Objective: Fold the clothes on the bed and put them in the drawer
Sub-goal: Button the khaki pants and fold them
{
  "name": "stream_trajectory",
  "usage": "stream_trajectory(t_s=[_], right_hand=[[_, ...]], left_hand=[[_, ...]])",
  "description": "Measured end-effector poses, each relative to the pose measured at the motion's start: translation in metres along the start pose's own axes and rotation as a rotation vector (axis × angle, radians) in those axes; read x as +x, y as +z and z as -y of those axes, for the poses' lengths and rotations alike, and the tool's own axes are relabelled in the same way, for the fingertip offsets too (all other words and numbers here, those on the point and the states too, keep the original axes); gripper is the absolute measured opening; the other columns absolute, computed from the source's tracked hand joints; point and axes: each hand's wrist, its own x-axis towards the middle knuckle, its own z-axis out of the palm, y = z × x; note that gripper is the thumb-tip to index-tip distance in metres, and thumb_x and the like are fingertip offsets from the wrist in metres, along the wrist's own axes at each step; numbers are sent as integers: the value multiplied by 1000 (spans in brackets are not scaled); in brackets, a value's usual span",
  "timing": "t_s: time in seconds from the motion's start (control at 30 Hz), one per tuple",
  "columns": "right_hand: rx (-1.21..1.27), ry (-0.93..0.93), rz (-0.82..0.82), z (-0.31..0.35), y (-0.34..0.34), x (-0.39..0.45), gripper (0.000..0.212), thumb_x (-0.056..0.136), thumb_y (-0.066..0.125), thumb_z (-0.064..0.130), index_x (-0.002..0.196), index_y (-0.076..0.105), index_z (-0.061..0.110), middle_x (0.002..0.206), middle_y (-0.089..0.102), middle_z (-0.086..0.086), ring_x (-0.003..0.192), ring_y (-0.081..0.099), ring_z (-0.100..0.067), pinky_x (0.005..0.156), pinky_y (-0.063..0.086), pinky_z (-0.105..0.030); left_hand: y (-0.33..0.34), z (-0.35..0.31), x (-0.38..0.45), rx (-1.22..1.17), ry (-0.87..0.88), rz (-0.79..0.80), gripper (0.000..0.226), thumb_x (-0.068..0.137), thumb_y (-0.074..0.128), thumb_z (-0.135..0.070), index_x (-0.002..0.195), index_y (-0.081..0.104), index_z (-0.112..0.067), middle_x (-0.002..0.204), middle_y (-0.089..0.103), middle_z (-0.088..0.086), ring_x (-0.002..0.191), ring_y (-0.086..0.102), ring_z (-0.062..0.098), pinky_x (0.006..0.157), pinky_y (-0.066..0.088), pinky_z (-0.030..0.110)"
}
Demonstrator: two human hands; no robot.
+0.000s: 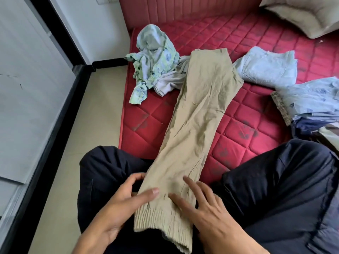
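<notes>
Beige trousers [200,110] lie lengthwise on the red quilted mattress [256,114], legs laid together, the ribbed cuffs over my lap. My left hand [117,208] holds the left edge of the legs near the cuffs, thumb on top and fingers curled at the edge. My right hand [205,213] rests flat on the legs with straight fingers. A crumpled green floral shirt [154,65] and a pale grey garment [170,79] lie unfolded at the mattress's left edge. Folded light-blue jeans [267,66] sit to the right of the trousers.
A stack of folded clothes [310,105] stands at the right edge. A pillow [308,13] lies at the far right corner. Tiled floor [88,125] runs along the left of the mattress, beside a white panel with a black frame [60,114]. My dark-trousered knees flank the cuffs.
</notes>
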Motion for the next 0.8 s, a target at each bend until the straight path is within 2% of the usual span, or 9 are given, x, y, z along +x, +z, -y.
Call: stream_trajectory(t_s=[0.07,0.1,0.17,0.27,0.43,0.57,0.63,0.7,0.8], right_hand=[[264,-29,56,-4,2,9,102,87,65,49,149,-14,64,167,-19,17,157,-16,-16,127,11,-45],[381,-17,18,-4,0,15,110,79,70,61,146,-17,69,164,-14,30,154,-14,0,128,8,-34],[604,64,-349,-3,-13,30,105,69,83,62,149,16,67,150,24,49,140,21,24,115,24,-9],[1009,126,-797,-13,-35,52,66,78,88,22,136,57,24,128,65,26,120,61,5,101,46,-13],[1181,262,-921,-51,-61,86,34,93,74,21,122,58,24,114,74,6,108,71,-14,94,58,-39],[1103,267,-883,-67,-66,101,12,97,69,27,108,67,22,103,77,6,98,73,-10,86,58,-35],[1102,273,-891,-78,-74,108,10,97,67,28,99,70,19,95,78,5,89,73,-7,78,58,-28],[1139,276,-898,-88,-85,118,17,96,66,30,91,72,15,89,78,3,80,70,-2,70,55,-23],[1188,310,-880,-113,-111,131,26,98,64,33,88,74,11,89,79,-1,79,67,-1,69,53,-20]], left_hand=[[11,-18,9,-199,33,-62,48,93,71,-16,129,55,-43,110,78,6,99,76,22,74,60,30],[16,-25,19,-264,51,-57,45,95,68,-15,128,57,-43,112,77,6,96,76,22,70,60,28],[26,-48,39,-413,82,-17,31,96,63,-20,127,65,-24,109,74,12,81,75,21,61,59,26],[35,-80,57,-566,105,74,37,101,55,-36,117,67,-4,103,75,23,79,76,25,68,62,30],[35,-101,88,194,534,-112,49,83,81,-44,125,65,-26,84,77,-2,70,67,6,71,53,23],[36,-100,111,493,785,-424,28,78,84,-52,90,68,-32,53,51,-10,48,45,5,50,37,16],[35,-99,124,544,872,-488,42,79,78,-64,71,63,-27,55,52,-7,50,45,7,49,38,21],[34,-101,134,473,864,-380,38,79,77,-67,80,68,-30,79,68,-11,73,65,2,69,51,21],[34,-102,152,273,614,201,58,84,83,-44,135,58,-36,129,68,-20,122,61,-3,104,50,23]])
